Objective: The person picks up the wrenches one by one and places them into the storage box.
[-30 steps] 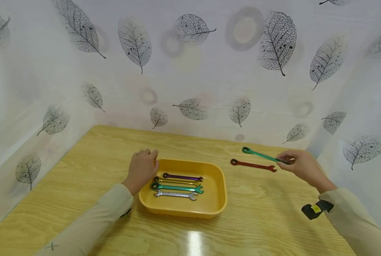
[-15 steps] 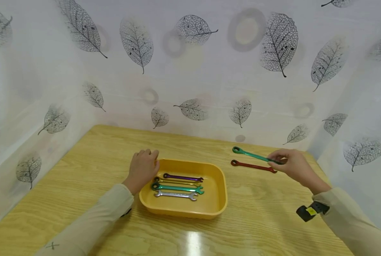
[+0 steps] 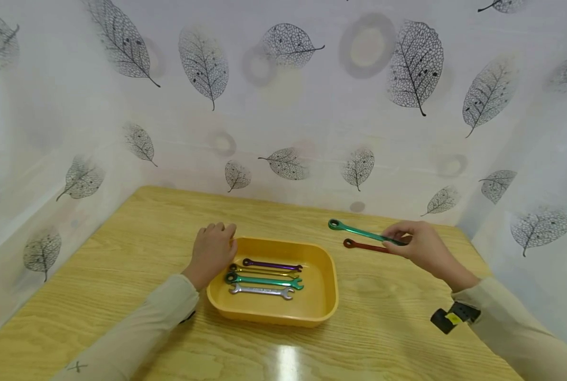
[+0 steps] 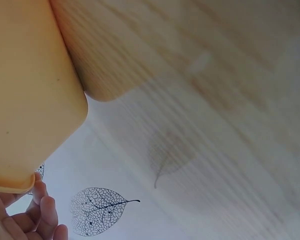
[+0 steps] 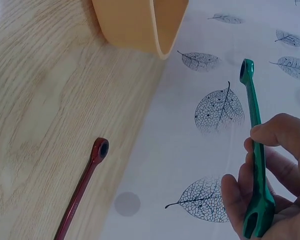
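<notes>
My right hand (image 3: 419, 244) pinches a green combination wrench (image 3: 357, 231) near its open end, holding it above the table. The ring end points left, and the thumb presses the shaft in the right wrist view. Beneath it on the table lies a red wrench (image 5: 85, 182), partly hidden by the hand in the head view. My left hand (image 3: 213, 251) grips the far left corner of a yellow plastic tray (image 3: 328, 296) at its rim. Inside the tray lie a purple wrench (image 3: 271, 264), a gold wrench (image 3: 264, 272), a teal-green wrench (image 3: 264, 280) and a silver open-end wrench (image 3: 262, 289), side by side.
The tray stands on a light wood table (image 3: 383, 328). White sheets with a leaf print (image 3: 288, 121) hang behind the table and on both sides. A black strap device (image 3: 455, 317) is on the right wrist.
My right hand has carried the green wrench left, toward the tray, and now passes over the red wrench's open end. The left hand and the tray have stayed in place.
</notes>
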`<state>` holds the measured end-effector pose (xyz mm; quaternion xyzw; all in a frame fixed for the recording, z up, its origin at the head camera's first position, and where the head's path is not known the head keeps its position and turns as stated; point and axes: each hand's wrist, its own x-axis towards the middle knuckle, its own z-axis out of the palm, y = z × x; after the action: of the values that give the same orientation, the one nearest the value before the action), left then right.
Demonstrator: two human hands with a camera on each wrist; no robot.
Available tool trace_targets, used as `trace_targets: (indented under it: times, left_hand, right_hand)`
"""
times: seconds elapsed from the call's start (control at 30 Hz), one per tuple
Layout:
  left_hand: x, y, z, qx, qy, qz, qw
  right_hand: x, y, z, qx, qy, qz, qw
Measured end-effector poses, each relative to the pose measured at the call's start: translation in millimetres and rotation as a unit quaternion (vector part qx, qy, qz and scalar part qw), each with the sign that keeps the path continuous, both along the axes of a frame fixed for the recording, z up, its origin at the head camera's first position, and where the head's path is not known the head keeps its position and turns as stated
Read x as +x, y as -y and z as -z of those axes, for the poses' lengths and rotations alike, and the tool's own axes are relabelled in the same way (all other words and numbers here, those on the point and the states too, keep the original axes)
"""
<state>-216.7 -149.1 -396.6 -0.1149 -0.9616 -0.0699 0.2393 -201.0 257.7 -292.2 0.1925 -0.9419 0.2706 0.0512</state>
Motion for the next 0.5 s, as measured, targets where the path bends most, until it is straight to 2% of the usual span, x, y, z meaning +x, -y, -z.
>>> trace_targets:
  times: [0.5]
  left_hand:
    - [0.3,0.0,-0.3,0.002,-0.001,0.0,1.0]
  right_hand:
    - [3.3,33.7,-6.5,-0.009,0.002,-0.029,0.9995]
